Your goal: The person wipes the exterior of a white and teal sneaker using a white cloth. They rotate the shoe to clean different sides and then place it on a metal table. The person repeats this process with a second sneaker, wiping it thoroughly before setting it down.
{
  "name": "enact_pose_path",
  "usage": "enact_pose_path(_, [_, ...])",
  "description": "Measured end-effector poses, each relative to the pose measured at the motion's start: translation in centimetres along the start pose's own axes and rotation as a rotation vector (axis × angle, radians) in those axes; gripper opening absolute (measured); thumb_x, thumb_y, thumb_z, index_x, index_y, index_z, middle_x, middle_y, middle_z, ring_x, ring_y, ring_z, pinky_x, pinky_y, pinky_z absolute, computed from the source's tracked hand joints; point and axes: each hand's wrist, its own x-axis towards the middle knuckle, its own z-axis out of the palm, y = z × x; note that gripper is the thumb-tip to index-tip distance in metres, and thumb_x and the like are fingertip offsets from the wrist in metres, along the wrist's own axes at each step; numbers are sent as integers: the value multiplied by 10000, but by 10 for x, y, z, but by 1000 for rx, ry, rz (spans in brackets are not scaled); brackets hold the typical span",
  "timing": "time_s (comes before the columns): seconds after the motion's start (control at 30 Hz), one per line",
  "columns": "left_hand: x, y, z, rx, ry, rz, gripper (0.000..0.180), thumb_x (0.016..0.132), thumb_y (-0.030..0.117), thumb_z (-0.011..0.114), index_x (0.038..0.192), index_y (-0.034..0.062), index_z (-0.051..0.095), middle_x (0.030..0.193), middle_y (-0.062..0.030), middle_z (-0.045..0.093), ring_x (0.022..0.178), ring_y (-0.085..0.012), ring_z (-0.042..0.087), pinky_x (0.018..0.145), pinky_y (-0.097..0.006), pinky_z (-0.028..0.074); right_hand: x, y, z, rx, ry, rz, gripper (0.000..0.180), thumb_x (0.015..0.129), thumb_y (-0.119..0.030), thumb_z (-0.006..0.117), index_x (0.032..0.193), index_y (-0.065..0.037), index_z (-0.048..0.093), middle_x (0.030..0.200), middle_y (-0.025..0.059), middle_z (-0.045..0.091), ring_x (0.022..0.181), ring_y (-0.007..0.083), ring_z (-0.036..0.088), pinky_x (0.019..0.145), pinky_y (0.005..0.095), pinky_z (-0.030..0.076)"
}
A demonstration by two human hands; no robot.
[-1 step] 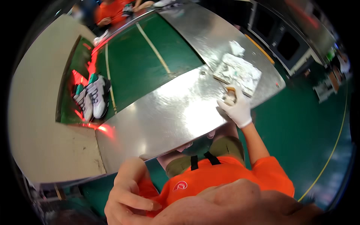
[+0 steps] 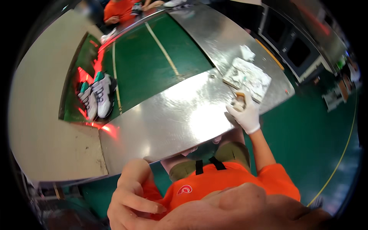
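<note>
My right hand [image 2: 248, 115], in a white glove, rests at the near right of the steel table [image 2: 161, 134]. Its thumb and fingers curve around a small round container [image 2: 239, 102] with a tan rim and a pale inside. Just beyond lies a square block [image 2: 250, 79] covered with crumpled, stained white cloth. My left hand [image 2: 134, 195] is bare and raised close to the camera at lower left. Its fingers are bent and apart, and I see nothing in them. A pair of white and grey sneakers [image 2: 102, 100] with green linings sits on the green belt at left.
Red light falls on the left side of the green conveyor belt [image 2: 153, 65]. A beige panel [image 2: 42, 115] covers its left end. A wad of white cloth [image 2: 247, 53] lies behind the block. At the far end sits a person in orange [image 2: 119, 11]. Grey machines [image 2: 295, 46] stand at right.
The whole view has shifted slightly, so the table and belt sit a little further right. Both hands keep their pose, the right still around the small container.
</note>
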Motion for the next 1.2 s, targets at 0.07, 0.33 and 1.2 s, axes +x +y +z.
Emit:
enact_pose_path(0.07, [7,17,-3,48,-8,-22,490,937,291,479,1405,190,373,1006,-54,652,798,-209,644,622,-383,501,-1,-5,9,91,-82,34,471,673,-229,795,1078,-107,584,835,114,651,731,255,658,688,335,524])
enact_pose_path(0.33, [-11,10,-26,-206,13,-744,77,784,-9,537,805,45,587,803,-105,638,640,-249,591,585,-350,480,-5,6,17,61,39,54,538,723,-125,781,1183,-25,519,942,77,587,815,170,557,758,282,473])
enact_pose_path(1.2, [-204,-93,8,-304,624,-1599,189,812,-76,471,928,-9,603,807,-63,602,705,-134,612,568,-232,492,-9,-24,13,338,-186,217,488,748,-6,737,1179,-54,514,963,38,568,751,82,550,648,205,466])
